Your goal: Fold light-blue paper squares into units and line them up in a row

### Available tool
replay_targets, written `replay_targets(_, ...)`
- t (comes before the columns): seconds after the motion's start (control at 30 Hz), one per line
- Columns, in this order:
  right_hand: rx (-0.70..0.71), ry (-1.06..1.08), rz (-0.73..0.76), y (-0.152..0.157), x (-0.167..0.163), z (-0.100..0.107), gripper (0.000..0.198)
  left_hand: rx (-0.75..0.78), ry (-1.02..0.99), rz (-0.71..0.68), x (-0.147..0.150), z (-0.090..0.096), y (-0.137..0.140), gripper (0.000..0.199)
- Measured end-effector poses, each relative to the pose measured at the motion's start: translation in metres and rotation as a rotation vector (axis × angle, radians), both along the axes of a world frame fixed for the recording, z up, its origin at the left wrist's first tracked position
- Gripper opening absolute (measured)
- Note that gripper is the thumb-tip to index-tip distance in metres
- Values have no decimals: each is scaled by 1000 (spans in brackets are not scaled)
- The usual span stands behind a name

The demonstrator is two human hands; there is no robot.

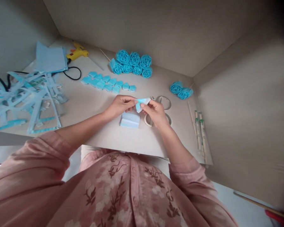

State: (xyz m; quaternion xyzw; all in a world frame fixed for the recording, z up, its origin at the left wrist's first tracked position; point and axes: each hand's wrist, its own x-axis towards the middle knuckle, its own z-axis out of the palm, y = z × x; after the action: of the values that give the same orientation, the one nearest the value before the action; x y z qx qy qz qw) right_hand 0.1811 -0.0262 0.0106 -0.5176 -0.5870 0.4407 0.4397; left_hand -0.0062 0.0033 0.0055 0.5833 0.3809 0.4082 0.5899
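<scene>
Between my two hands, above the middle of the table, is a small folded piece of blue and white fabric [141,103]. My left hand [123,104] pinches its left corner between thumb and fingers. On the other side, my right hand [155,110] grips it with the thumb pressed on its lower face. Just below lies a stack of pale blue fabric pieces [130,120]. A pair of scissors [148,120] lies partly hidden under my right hand, and a roll of tape [164,102] sits behind it. Beyond my left hand, several folded blue petals [104,82] lie in rows.
Blue fabric roses [132,63] are grouped at the back, with more roses [181,90] at right. A yellow glue gun [77,51], blue sheets [50,58] and tangled fabric scraps [26,97] occupy the left. Wrapped sticks [200,132] lie along the right edge, beside a wall.
</scene>
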Motion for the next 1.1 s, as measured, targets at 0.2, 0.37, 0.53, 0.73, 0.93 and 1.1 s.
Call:
replay_targets(0.2,77,-9,-43,1,3,1,36,-45,-13,-58,2,3,-2,34)
replay_targets(0.37,77,-34,1,1,3,-2,36,-52,6,-16,2,5,-1,34)
replay_targets(0.53,59,-30,-9,-1,1,3,45,-30,25,4,1,6,-1,32)
replay_targets(0.73,44,45,-5,-1,-2,4,46,54,56,-44,2,1,-2,30)
replay_targets(0.93,125,23,-64,2,2,-6,44,97,91,-38,2,-1,-2,31)
replay_targets(1.1,82,33,2,1,3,-3,49,93,89,27,1,1,-1,33)
